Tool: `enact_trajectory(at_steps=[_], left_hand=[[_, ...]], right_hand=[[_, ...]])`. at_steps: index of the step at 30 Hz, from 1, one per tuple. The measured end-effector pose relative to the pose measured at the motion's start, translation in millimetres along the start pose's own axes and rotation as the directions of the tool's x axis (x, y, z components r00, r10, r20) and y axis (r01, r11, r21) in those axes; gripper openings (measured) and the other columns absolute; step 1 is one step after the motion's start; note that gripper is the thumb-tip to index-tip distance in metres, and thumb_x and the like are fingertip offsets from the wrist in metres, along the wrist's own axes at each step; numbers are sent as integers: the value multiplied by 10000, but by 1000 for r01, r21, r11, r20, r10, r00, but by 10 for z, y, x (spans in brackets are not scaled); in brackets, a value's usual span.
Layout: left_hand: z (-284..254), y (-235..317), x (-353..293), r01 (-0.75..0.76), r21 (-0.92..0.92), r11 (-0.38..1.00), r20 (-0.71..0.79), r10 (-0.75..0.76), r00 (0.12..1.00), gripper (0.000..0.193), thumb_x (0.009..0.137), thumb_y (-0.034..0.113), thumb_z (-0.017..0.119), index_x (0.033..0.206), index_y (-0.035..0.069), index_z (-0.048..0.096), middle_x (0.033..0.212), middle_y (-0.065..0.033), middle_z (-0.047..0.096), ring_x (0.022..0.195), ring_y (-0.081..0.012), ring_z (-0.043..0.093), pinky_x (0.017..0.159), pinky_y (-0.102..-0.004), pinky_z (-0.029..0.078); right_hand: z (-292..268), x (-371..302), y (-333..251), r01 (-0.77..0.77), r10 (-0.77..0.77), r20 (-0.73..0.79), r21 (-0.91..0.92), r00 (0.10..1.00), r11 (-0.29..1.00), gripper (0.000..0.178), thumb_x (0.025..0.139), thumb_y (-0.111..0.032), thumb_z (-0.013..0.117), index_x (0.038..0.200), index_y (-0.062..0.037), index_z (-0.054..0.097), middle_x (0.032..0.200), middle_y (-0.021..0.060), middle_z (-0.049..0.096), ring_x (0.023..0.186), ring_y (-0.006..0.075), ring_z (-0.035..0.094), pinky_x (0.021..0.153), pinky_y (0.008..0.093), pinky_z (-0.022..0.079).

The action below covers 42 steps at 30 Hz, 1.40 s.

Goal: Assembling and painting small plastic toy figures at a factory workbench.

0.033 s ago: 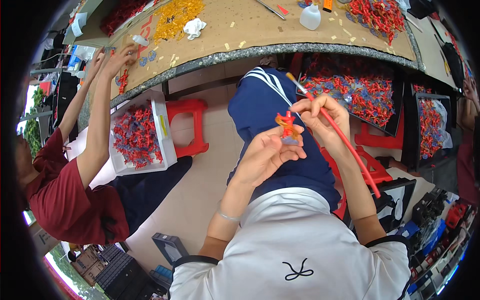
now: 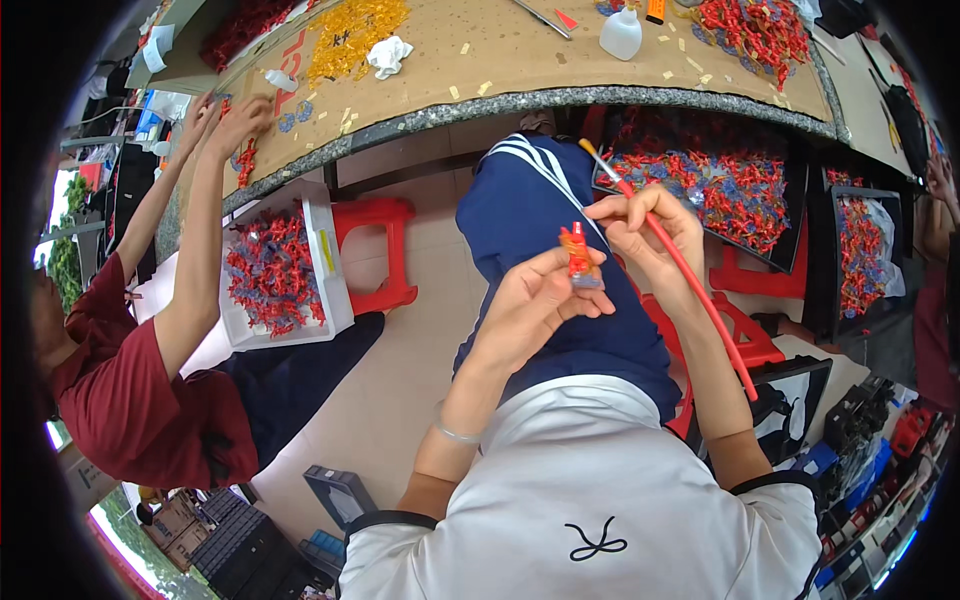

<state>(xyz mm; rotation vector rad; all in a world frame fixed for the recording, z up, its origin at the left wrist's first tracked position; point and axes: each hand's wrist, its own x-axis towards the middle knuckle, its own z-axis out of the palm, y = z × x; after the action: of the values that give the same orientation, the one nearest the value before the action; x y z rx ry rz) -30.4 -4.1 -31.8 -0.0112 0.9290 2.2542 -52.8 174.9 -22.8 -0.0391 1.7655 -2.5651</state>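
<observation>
Between the thumb and fingers of my left hand (image 2: 530, 305) stands a small red and orange plastic figurine (image 2: 578, 248) on a clear bluish base, held above my lap. My right hand (image 2: 655, 235) grips a paintbrush (image 2: 700, 286) with a long red handle; its pale bristle tip points up and to the left, past the figurine. The thumb and forefinger of that hand are close to the figurine's upper right side. Whether they touch it I cannot tell.
A cardboard-covered table (image 2: 440, 60) runs across the far side, with a white bottle (image 2: 621, 35) and yellow pieces (image 2: 355, 40). Red and blue figurines fill a white bin (image 2: 338, 290) at left and a black tray (image 2: 795, 225) at right. A co-worker in maroon (image 2: 150, 400) sits at left.
The figurine has turned upright in my left fingers. My right hand and the brush have shifted very slightly. At the table, the co-worker's hands have moved a little.
</observation>
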Motion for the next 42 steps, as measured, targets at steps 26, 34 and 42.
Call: enact_trajectory(at_steps=[26,34,42], left_hand=[[195,-23,9,-276,354,893,-219,367,904,324,883,158,648,1112,-26,511,1035,-131,629,910,-199,650,784,-297,541],[98,-9,9,-251,229,941,-219,301,928,393,1000,334,387,1047,-24,543,985,-157,635,867,-221,658,687,-344,583],[125,58,11,-187,212,959,-230,235,944,421,1019,325,313,1018,-30,540,980,-184,635,851,-258,666,668,-348,589]], right_hand=[[143,-168,-30,92,-97,-88,-59,991,994,234,795,88,651,754,-27,451,859,183,652,828,167,654,698,292,560],[216,-236,-115,140,-154,-29,-282,988,949,219,760,88,680,737,-22,493,829,147,668,793,147,660,685,253,538],[183,-206,-79,143,-157,-30,-285,987,948,219,764,90,668,736,-26,485,829,142,667,779,131,656,649,242,547]])
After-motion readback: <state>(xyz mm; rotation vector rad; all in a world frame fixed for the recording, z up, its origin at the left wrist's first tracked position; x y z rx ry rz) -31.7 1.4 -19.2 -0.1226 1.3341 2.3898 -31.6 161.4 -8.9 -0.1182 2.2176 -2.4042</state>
